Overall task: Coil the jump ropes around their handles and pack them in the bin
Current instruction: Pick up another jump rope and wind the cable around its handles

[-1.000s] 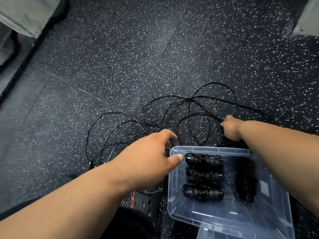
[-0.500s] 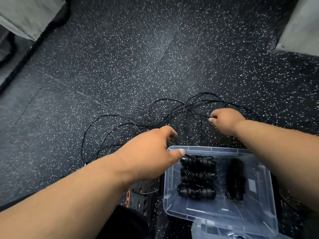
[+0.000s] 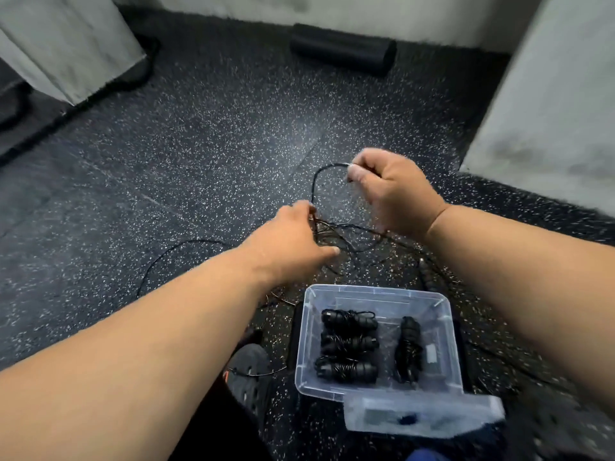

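**Clerk:** Item one, loose jump rope (image 3: 336,234). Location?

**Checker:** On the speckled floor (image 3: 199,154), in a tangle just beyond the bin's twelve o'clock edge, one strand looping out toward nine o'clock. A raised arc of cord runs between the two hands.

**Clerk:** Hands?

**Checker:** Right hand (image 3: 392,194), fingers curled, pinching the top of that arc. Left hand (image 3: 293,241) reaches into the tangle, fingers bent; it seems to have cord at the fingertips, but the grip itself faces away, so I cannot say for sure.

**Clerk:** Item two, bin (image 3: 446,314)?

**Checker:** Clear plastic, at about five o'clock from the hands. Holds four coiled ropes (image 3: 347,344): three stacked at its nine o'clock side, one lying lengthwise at three o'clock. A clear lid (image 3: 422,414) sits at its six o'clock edge.

**Clerk:** Handling notes?

**Checker:** Judged thin, light, springy cord; likely to snag on itself and slip through a loose pinch. Best to find a handle, hold that firmly, and wind from there.

**Clerk:** Not verifiable?

**Checker:** How many ropes make up the tangle. A dark shape at the bin's one o'clock corner may be a handle; too blurred. The dark roll (image 3: 342,49) at twelve o'clock is unidentified. Forearms cover part of the cord.
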The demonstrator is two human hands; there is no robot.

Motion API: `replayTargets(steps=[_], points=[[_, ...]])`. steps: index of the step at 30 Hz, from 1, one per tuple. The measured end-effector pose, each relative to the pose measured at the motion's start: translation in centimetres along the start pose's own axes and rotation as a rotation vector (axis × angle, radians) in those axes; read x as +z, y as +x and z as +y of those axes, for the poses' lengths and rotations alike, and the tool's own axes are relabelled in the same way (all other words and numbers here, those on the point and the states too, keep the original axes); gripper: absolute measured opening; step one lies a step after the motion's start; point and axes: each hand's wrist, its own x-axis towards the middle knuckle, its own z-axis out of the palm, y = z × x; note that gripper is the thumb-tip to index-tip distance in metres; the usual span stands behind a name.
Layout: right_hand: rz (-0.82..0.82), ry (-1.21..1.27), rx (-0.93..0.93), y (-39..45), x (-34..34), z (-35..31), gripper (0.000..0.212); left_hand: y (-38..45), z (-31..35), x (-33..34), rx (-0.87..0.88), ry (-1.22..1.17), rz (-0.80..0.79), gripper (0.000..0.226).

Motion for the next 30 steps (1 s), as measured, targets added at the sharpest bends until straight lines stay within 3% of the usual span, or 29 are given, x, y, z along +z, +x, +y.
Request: replayTargets(steps=[3, 9, 11, 15, 17, 19, 21, 23, 25, 27, 28, 30], points=[[0.012, 0.176, -0.113, -1.6, -1.8, -7.9, 0.021, -1.2, 0.6, -0.6, 0.036, -0.298, 0.071, 0.126], [0.048, 0.275, -0.185, -6.1, -4.2, -16.2, 0.022, -4.1, 3.6, -1.9, 0.22, -0.773, 0.39, 0.095], [0.09, 0.329, -0.151, -7.8, -4.6, -17.1, 0.023, -5.4, 4.5, -2.2, 0.311, -0.811, 0.217, 0.095], [0.216, 0.441, -0.069, -10.3, -5.4, -17.6, 0.025, -8.3, 6.3, 0.4, 0.378, -0.798, -0.41, 0.067], [0.291, 0.524, -0.012, -11.1, -5.8, -17.6, 0.025, -9.4, 6.9, 2.4, 0.409, -0.748, -0.554, 0.052], [0.381, 0.626, 0.046, -11.5, -6.5, -17.5, 0.026, -10.1, 7.3, 3.9, 0.47, -0.546, -0.518, 0.019], [0.471, 0.672, 0.08, -11.9, -7.4, -17.0, 0.025, -10.5, 7.4, 4.0, 0.489, -0.422, -0.422, 0.044], [0.506, 0.692, 0.131, -12.8, -8.0, -16.0, 0.022, -10.5, 7.5, 2.8, 0.439, -0.565, -0.309, 0.059], [0.396, 0.73, 0.239, -14.2, -7.3, -14.2, 0.043, -10.1, 7.7, 0.7, 0.36, -0.961, -0.252, 0.052], [0.122, 0.743, 0.321, -15.8, -5.4, -12.5, 0.066, -9.5, 7.9, -1.5, 0.278, -1.393, -0.285, 0.048], [-0.038, 0.708, 0.329, -16.5, -4.2, -12.1, 0.069, -9.2, 7.8, -2.4, 0.256, -1.537, -0.304, 0.048], [-0.276, 0.462, 0.351, -17.2, -2.1, -11.3, 0.057, -8.9, 7.7, -3.6, 0.225, -1.69, -0.315, 0.049]])
